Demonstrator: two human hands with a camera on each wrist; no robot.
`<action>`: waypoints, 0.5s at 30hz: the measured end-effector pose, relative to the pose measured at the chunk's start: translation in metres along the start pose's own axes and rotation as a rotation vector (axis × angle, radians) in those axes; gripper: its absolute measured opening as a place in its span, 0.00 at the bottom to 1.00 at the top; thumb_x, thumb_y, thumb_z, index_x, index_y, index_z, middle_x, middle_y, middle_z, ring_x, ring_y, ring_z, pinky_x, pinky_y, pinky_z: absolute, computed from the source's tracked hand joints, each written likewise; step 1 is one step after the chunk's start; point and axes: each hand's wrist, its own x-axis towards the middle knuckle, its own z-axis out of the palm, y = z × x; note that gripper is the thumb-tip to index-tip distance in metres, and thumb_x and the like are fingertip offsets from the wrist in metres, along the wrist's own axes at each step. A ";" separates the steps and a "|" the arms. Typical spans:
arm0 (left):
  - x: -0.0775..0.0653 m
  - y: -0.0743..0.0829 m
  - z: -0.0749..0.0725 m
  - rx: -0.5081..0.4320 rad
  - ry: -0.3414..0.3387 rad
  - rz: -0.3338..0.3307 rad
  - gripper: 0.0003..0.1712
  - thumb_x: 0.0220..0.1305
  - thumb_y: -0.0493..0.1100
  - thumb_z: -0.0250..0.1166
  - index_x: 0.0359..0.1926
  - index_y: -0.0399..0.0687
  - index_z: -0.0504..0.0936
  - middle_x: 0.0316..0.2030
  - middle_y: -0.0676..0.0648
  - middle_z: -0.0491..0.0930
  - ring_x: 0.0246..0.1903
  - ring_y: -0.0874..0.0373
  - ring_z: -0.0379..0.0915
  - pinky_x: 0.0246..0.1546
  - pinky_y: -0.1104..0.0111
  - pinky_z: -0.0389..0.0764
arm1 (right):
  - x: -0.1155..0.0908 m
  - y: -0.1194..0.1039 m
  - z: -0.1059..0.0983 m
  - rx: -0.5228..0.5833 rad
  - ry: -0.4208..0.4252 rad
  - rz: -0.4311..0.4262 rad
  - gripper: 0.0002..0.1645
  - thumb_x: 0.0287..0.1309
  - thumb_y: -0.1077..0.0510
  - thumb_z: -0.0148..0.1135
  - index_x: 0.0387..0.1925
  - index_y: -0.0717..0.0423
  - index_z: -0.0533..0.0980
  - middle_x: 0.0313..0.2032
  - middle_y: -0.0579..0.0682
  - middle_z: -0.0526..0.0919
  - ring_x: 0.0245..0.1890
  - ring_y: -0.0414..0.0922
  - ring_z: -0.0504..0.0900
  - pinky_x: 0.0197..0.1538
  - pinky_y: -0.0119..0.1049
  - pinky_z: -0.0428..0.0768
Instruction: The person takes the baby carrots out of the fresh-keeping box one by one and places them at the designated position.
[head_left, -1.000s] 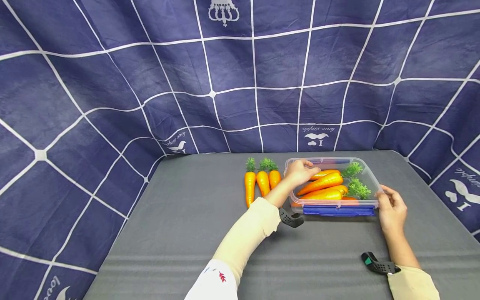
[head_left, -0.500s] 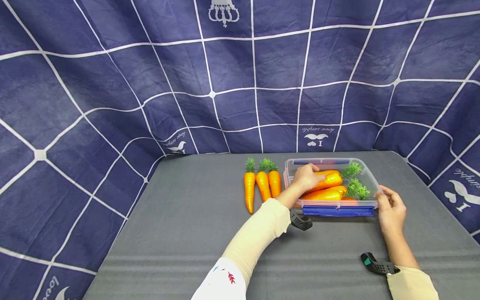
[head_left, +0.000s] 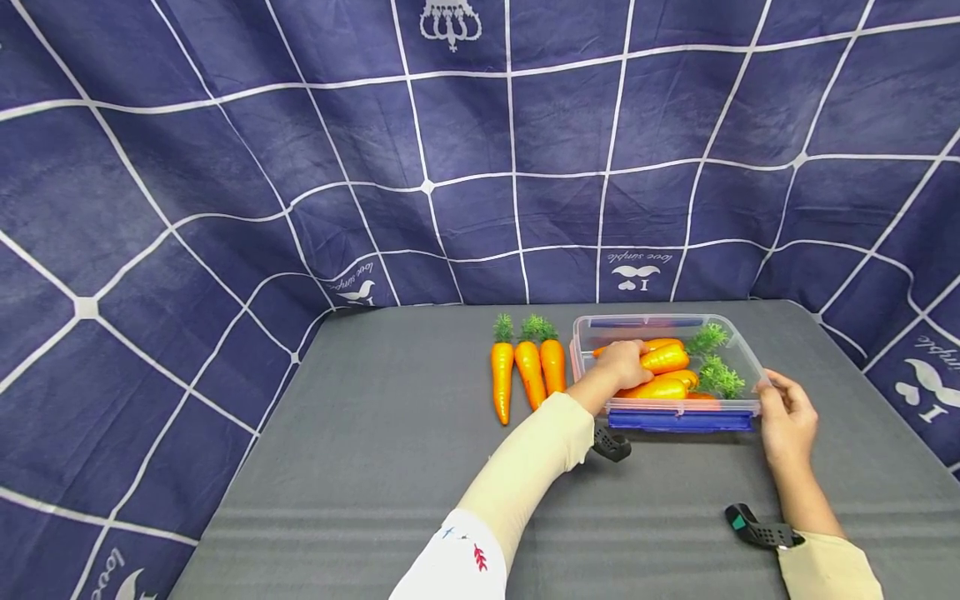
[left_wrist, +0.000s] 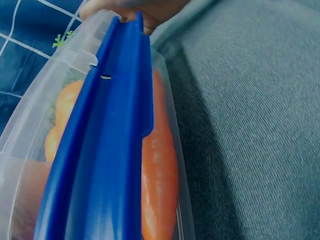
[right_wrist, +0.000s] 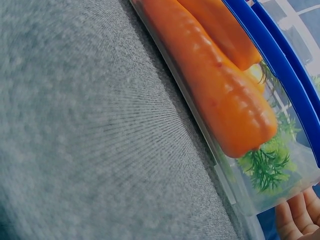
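Observation:
My left hand (head_left: 624, 365) reaches inside a clear plastic food container (head_left: 660, 319) and grips an orange carrot (head_left: 666, 359), its thumb and fingers on either side of it. Around that one lie several more carrots, with green leafy tops (head_left: 718, 377) toward the container's right end. My right hand (head_left: 787, 417) holds the container's front right corner, its fingers (right_wrist: 296, 215) showing at the end wall in the right wrist view. Along the near side runs a blue locking flap (left_wrist: 107, 150), with a carrot (right_wrist: 220, 80) visible low behind the clear wall.
Three carrots (head_left: 502, 383) with green tops lie side by side on the grey cloth-covered table (head_left: 360, 467), just left of the container. Behind the table hangs a dark blue curtain (head_left: 465, 217) with white lines.
My left hand has moved from the container's left rim further in, to the right and down onto the carrots, and taken hold of one. My right hand has stayed at the corner.

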 end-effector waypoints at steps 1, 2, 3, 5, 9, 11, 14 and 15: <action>0.000 0.000 0.000 0.013 -0.001 -0.004 0.26 0.61 0.55 0.67 0.60 0.60 0.78 0.51 0.61 0.80 0.49 0.65 0.74 0.47 0.77 0.70 | 0.001 0.000 0.000 -0.005 -0.001 0.003 0.17 0.60 0.64 0.54 0.38 0.37 0.80 0.20 0.27 0.74 0.19 0.28 0.68 0.25 0.18 0.66; 0.000 0.000 0.000 0.023 -0.001 -0.008 0.25 0.61 0.55 0.67 0.59 0.61 0.79 0.50 0.61 0.81 0.49 0.65 0.75 0.47 0.77 0.70 | 0.001 0.000 0.000 -0.004 -0.004 0.003 0.17 0.60 0.65 0.53 0.39 0.37 0.80 0.20 0.27 0.74 0.19 0.28 0.68 0.25 0.18 0.66; 0.000 0.000 0.000 0.030 0.002 -0.011 0.24 0.61 0.54 0.67 0.59 0.61 0.79 0.50 0.61 0.81 0.49 0.66 0.75 0.46 0.77 0.71 | 0.001 0.001 -0.001 -0.001 -0.007 0.004 0.18 0.60 0.65 0.53 0.39 0.37 0.80 0.20 0.27 0.75 0.19 0.28 0.68 0.25 0.18 0.66; 0.000 0.000 0.000 0.038 0.013 -0.015 0.23 0.60 0.55 0.68 0.57 0.61 0.80 0.48 0.61 0.81 0.48 0.66 0.75 0.45 0.78 0.71 | 0.002 0.001 -0.001 0.004 -0.010 0.004 0.18 0.60 0.65 0.53 0.38 0.37 0.80 0.19 0.28 0.75 0.19 0.28 0.68 0.26 0.18 0.66; -0.001 0.000 0.000 0.034 0.041 -0.009 0.24 0.60 0.55 0.68 0.57 0.62 0.80 0.48 0.62 0.81 0.48 0.66 0.75 0.44 0.77 0.72 | 0.001 0.001 0.000 0.005 -0.009 0.004 0.18 0.60 0.65 0.54 0.38 0.37 0.80 0.19 0.28 0.74 0.19 0.28 0.68 0.26 0.18 0.66; -0.002 0.000 -0.001 0.021 0.058 -0.020 0.24 0.60 0.56 0.68 0.57 0.63 0.80 0.48 0.63 0.81 0.48 0.66 0.76 0.43 0.77 0.72 | 0.001 0.001 0.000 -0.006 -0.005 0.004 0.17 0.61 0.64 0.54 0.38 0.36 0.79 0.20 0.27 0.74 0.19 0.28 0.68 0.26 0.19 0.66; -0.003 0.000 -0.001 -0.006 0.094 -0.052 0.23 0.59 0.57 0.69 0.57 0.65 0.80 0.45 0.63 0.82 0.44 0.66 0.76 0.37 0.75 0.72 | 0.000 0.000 0.000 -0.007 -0.003 0.005 0.17 0.61 0.64 0.54 0.37 0.35 0.79 0.20 0.27 0.74 0.19 0.28 0.68 0.26 0.18 0.66; -0.003 0.001 -0.002 -0.022 0.109 -0.066 0.23 0.59 0.57 0.69 0.56 0.66 0.81 0.44 0.63 0.82 0.42 0.66 0.77 0.35 0.75 0.72 | 0.000 0.000 0.000 -0.009 -0.003 0.005 0.18 0.61 0.64 0.54 0.37 0.35 0.79 0.20 0.27 0.74 0.19 0.28 0.68 0.26 0.18 0.66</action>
